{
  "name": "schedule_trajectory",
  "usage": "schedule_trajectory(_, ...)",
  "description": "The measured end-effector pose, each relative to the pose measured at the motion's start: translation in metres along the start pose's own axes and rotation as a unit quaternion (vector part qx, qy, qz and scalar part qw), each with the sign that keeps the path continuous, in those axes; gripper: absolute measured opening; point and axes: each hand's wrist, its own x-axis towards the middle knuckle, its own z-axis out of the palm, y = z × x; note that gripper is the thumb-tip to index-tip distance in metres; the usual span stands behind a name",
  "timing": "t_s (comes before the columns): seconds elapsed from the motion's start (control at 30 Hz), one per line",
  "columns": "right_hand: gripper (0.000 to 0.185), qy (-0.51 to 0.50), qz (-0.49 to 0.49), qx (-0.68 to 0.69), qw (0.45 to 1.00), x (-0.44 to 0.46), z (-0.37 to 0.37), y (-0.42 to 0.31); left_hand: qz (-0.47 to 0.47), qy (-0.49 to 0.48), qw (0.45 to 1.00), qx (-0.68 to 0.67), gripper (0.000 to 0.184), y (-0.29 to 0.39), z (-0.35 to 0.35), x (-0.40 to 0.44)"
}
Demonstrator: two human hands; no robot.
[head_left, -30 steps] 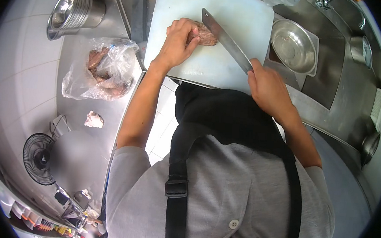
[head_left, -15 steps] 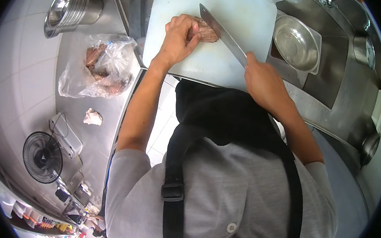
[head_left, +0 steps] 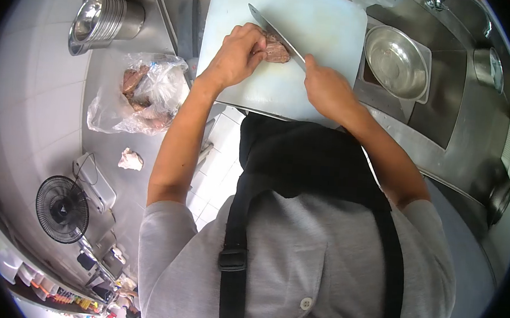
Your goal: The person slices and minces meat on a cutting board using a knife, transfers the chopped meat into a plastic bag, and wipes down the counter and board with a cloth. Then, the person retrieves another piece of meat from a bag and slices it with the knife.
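On the white cutting board [head_left: 306, 97] lies a piece of brown meat [head_left: 276, 51]. My left hand [head_left: 237, 52] is closed over the meat's left end, fingers curled against it. The handle of a large knife [head_left: 279, 36] is gripped in my right hand [head_left: 329, 88], to the right of the meat. Its blade slants up and left across the meat's upper right side, close against it; whether the edge is in the meat cannot be made out. More meat [head_left: 133, 82] sits in a clear plastic bag [head_left: 107, 110] left of the board.
Stacked metal containers [head_left: 102, 21] stand at the upper left, near a grey block [head_left: 188, 27]. A metal bowl [head_left: 395, 61] is in the sink area [head_left: 443, 92] at the right. A pale crumpled piece [head_left: 131, 160] and a black fan [head_left: 62, 209] are at the left.
My right hand has moved left with the knife, whose blade now lies farther up and left over the meat. My left hand keeps its hold. The whole view has shifted slightly.
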Motion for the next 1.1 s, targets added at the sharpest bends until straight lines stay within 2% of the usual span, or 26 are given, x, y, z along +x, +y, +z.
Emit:
schedule_trajectory(0.13,0.023,0.013,-0.007,0.012,1.0,-0.019,-0.026,-0.003,0.047,-0.051,0.997,0.02,0.026,0.005,-0.012,0.01)
schedule_trajectory(0.23,0.021,-0.023,0.03,0.03,0.999,-0.038,-0.048,-0.016,0.059,-0.097,0.992,0.047,0.025,0.007,-0.019,0.015)
schedule_trajectory(0.33,0.02,-0.01,0.033,0.032,0.999,-0.048,-0.049,-0.016,0.055,-0.117,0.99,0.053,0.025,0.007,-0.021,0.018)
schedule_trajectory(0.53,0.021,0.005,0.018,0.031,0.999,-0.05,-0.042,-0.014,0.048,-0.103,0.993,0.022,0.025,0.002,-0.019,0.016)
schedule_trajectory(0.7,0.021,-0.021,0.027,0.032,0.999,-0.022,-0.022,-0.011,0.039,-0.101,0.994,-0.007,0.026,-0.001,-0.016,0.011)
schedule_trajectory(0.83,0.025,-0.016,-0.003,0.041,0.999,-0.025,-0.027,-0.009,0.047,-0.092,0.994,-0.025,0.026,-0.004,-0.016,0.011)
schedule_trajectory(0.93,0.022,0.039,-0.012,0.023,0.999,-0.004,-0.002,-0.013,0.047,-0.077,0.996,-0.017,0.024,-0.008,-0.011,0.006)
schedule_trajectory(1.03,0.025,0.039,-0.002,0.044,0.998,0.023,0.02,-0.008,0.011,-0.095,0.995,-0.026,0.022,-0.006,-0.012,0.006)
schedule_trajectory(1.1,0.026,0.04,-0.016,0.019,0.999,0.008,0.013,-0.011,-0.003,-0.091,0.994,-0.054,0.022,-0.005,-0.01,0.004)
